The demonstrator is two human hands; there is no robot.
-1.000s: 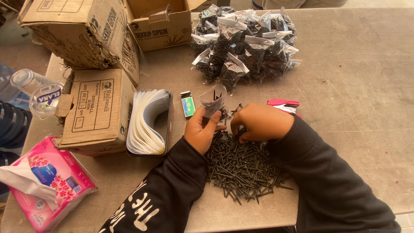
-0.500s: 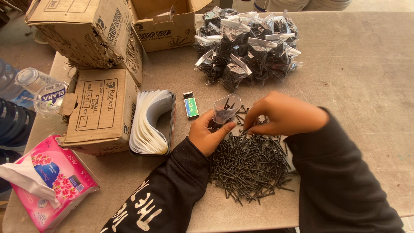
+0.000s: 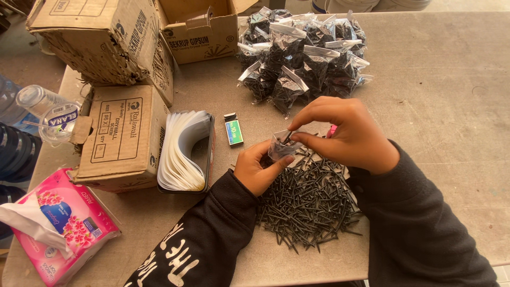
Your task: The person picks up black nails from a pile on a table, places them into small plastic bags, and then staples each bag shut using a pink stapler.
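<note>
My left hand holds a small clear plastic bag upright, with a few black screws inside it. My right hand sits at the bag's mouth, its fingertips pinched on black screws that go into the opening. Below both hands a loose heap of black screws is spread on the grey table. A pile of filled clear bags of screws lies farther back on the table.
A tin of empty clear bags stands left of my hands, with a small green box beside it. Cardboard boxes line the back left. A pink tissue pack and plastic cups are at the left edge.
My right hand rose from the screw heap and came to the mouth of the bag with screws. My left hand kept the bag and shifted it slightly right.
</note>
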